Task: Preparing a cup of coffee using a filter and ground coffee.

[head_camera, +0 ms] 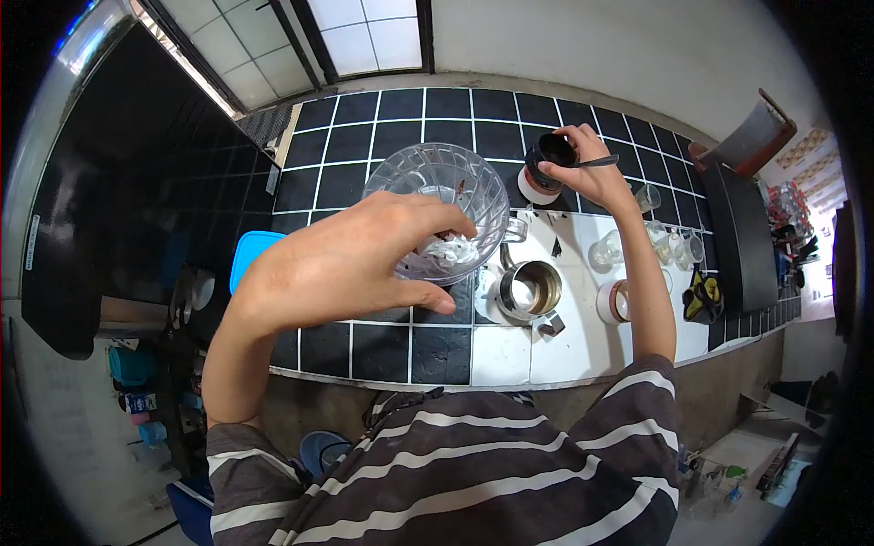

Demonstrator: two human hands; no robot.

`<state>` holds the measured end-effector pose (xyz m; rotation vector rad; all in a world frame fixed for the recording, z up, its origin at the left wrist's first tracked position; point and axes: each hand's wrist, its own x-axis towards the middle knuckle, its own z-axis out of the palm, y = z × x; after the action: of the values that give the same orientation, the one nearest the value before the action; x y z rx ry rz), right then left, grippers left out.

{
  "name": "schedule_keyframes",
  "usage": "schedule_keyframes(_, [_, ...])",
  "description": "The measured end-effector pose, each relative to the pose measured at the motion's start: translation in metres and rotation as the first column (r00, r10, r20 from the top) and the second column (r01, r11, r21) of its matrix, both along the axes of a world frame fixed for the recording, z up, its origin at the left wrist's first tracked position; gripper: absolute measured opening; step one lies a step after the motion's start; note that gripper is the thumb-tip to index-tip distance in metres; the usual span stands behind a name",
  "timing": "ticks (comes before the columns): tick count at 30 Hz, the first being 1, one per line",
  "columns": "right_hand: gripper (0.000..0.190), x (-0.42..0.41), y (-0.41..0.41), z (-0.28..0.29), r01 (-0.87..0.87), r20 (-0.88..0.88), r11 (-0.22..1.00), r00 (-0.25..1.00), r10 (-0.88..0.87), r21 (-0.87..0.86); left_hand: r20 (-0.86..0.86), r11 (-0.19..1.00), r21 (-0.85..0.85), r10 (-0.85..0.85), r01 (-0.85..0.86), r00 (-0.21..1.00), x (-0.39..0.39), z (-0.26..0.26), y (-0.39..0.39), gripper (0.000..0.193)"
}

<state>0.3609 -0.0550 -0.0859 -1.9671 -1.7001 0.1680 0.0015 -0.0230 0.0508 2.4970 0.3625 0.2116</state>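
My left hand [341,252] hovers over a clear ribbed plastic pitcher [437,155], thumb and fingers apart. Inside the pitcher lies a crumpled white wrapper or tissue [450,251] with brown scraps, partly covered by my fingers. My right hand [590,167] grips a dark jar [550,147] by its sides, near its open mouth. Beneath the jar shows a white and reddish base [539,190]; whether the two are one piece cannot be told. A dark spoon handle [599,162] lies across my right hand by the thumb. Between the hands stands a metal pot [529,290], its inside visible.
Several clear glasses [606,251] stand on the white tiles at right, beside a white cup [611,302]. A black-and-yellow cloth item [702,297] lies farther right. A blue lid [249,252] is at left, near a black cabinet-like surface [157,157]. Dark crumbs [556,247] dot the tiles.
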Motion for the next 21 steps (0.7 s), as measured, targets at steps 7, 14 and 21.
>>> schedule_keyframes(7, [0.066,-0.002,-0.008,0.008,0.011,-0.001,1.000,1.000,-0.011,-0.005,-0.058,0.999,-0.037,0.007,-0.010,0.998,-0.002,0.015,0.016,0.038])
schedule_keyframes(14, [0.063,-0.027,-0.034,0.065,0.011,-0.046,0.992,0.999,-0.005,0.128,0.179,0.978,-0.073,0.204,-0.194,0.963,-0.013,0.026,0.012,0.029])
schedule_keyframes(21, [0.063,-0.069,-0.069,0.139,-0.144,-0.122,0.947,0.975,0.185,0.286,0.364,0.920,-0.253,0.378,-0.300,0.851,-0.017,0.016,0.006,0.031])
